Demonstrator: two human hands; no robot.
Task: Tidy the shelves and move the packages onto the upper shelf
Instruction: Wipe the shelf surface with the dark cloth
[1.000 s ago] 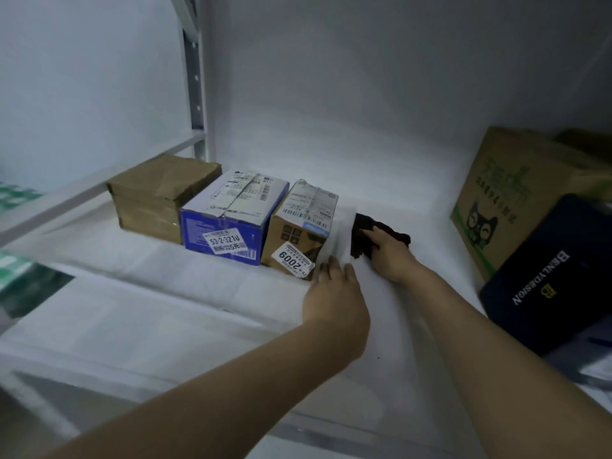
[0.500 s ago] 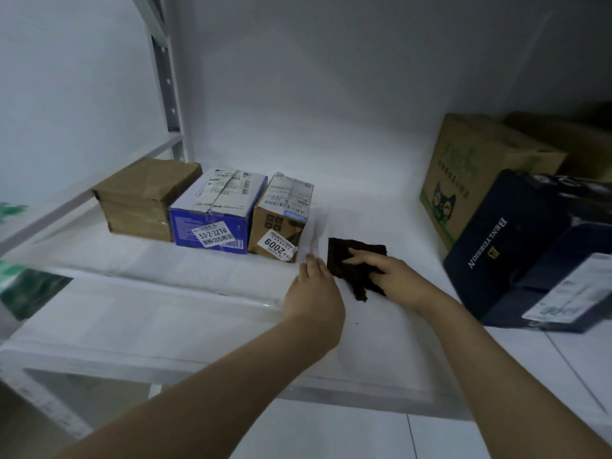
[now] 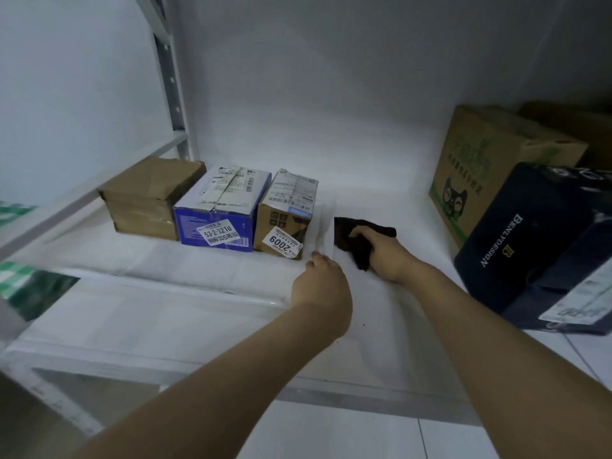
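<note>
**Shelf being wiped, three packages waiting at its left back**

A dark cloth (image 3: 351,233) is gripped, bunched, in the right hand (image 3: 385,256) with the fingers curled over it. It is pressed to the shelf (image 3: 165,313) mid-depth, just right of the packages. The left hand (image 3: 323,286) is laid on the shelf just beside it, nearer the front edge. Its fingers are stretched forward, close together, and nothing is held.

Three packages are lined up side by side, touching, toward the left back corner near the upright (image 3: 169,77):
- brown packet (image 3: 149,197)
- blue carton (image 3: 218,210)
- small brown carton (image 3: 284,217)

**Handling (judged):**
- All three are read as stiff taped cardboard, small and probably light, so one is likely manageable per hand.
- Tape and glossy labels may be slippery, so hold is best taken on opposite side faces, not on the labels.
- The brown packet looks wrinkled and softer, so support from below is advised.
- The cloth is limp and soft.

**Orientation:**
- Long axes of the blue carton and small brown carton are run from the front edge toward the back wall.
- Their short labelled ends are turned to the front edge, and shipping labels are on top.
- The brown packet is set squat and slightly skewed, and its long axis cannot be told.

A cat-logo carton (image 3: 480,173) and a dark box (image 3: 530,240) are seen at the right, well apart from the packages.
</note>
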